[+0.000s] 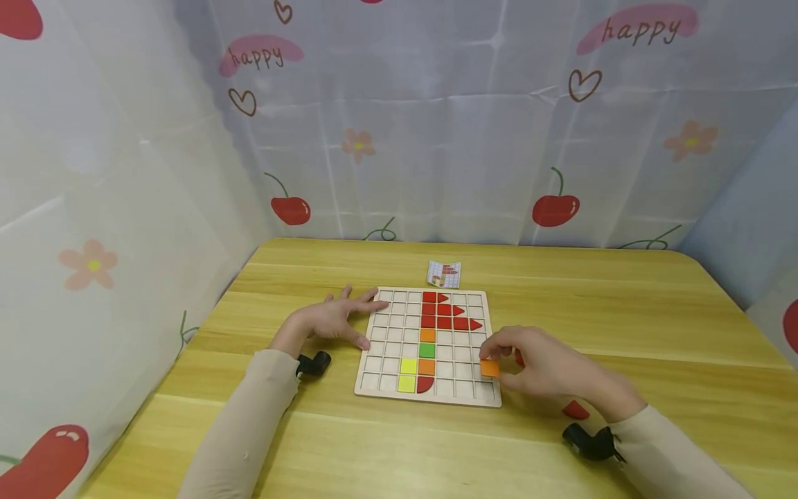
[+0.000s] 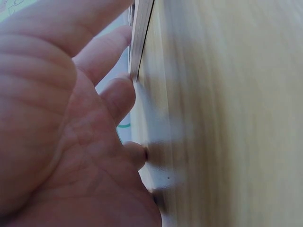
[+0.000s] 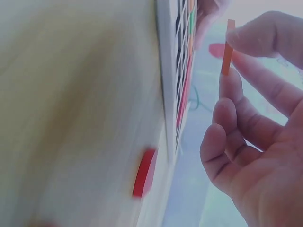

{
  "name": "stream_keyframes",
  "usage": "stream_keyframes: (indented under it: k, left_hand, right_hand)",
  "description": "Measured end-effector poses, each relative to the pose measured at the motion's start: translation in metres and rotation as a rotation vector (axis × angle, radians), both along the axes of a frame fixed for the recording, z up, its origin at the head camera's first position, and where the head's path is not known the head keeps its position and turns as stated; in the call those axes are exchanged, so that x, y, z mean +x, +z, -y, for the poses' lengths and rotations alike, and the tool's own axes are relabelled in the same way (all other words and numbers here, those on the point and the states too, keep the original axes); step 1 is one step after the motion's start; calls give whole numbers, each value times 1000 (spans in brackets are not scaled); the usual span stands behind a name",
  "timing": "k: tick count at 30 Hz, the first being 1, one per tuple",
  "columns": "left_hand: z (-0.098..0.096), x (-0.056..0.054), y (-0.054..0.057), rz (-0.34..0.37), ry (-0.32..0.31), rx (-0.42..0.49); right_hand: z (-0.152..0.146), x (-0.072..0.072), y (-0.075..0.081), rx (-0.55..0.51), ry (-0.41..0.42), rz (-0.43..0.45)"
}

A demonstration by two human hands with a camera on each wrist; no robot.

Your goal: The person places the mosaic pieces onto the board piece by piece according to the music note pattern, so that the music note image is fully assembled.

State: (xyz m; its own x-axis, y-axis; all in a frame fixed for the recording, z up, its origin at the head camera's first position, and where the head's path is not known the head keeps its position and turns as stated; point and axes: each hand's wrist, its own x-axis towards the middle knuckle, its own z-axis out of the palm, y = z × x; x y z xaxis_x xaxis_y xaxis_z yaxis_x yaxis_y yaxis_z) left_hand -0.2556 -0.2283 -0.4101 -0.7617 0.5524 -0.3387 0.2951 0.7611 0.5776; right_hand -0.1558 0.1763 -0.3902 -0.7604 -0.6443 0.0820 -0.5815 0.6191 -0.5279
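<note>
A wooden grid board (image 1: 445, 387) lies on the table. My left hand (image 1: 333, 319) rests at its left side, fingers spread, thumb and a fingertip touching the edge. Over the board's right edge, my right hand (image 1: 542, 360) pinches an orange square tile (image 1: 489, 368) between thumb and fingers; the right wrist view shows this tile (image 3: 227, 52) edge-on, raised off the board. Set in the grid are rows of red tiles (image 1: 445, 322) with pointed ends, a green square (image 1: 427, 351), orange squares (image 1: 427, 335), yellow squares (image 1: 406, 384) and a red rounded piece (image 1: 425, 384).
Behind the board lies a small folded pattern card (image 1: 444, 275). A loose red piece (image 1: 575, 409) is on the table below my right wrist; another red piece (image 1: 519, 357) is partly hidden by the right hand. A printed curtain (image 1: 436, 173) hangs behind the table.
</note>
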Motion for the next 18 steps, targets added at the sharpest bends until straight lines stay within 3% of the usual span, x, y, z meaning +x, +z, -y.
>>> stream_keyframes:
  k: [18]
  left_hand:
    - [-1, 3, 3, 31, 32, 12]
  right_hand:
    - [70, -17, 0, -55, 25, -20]
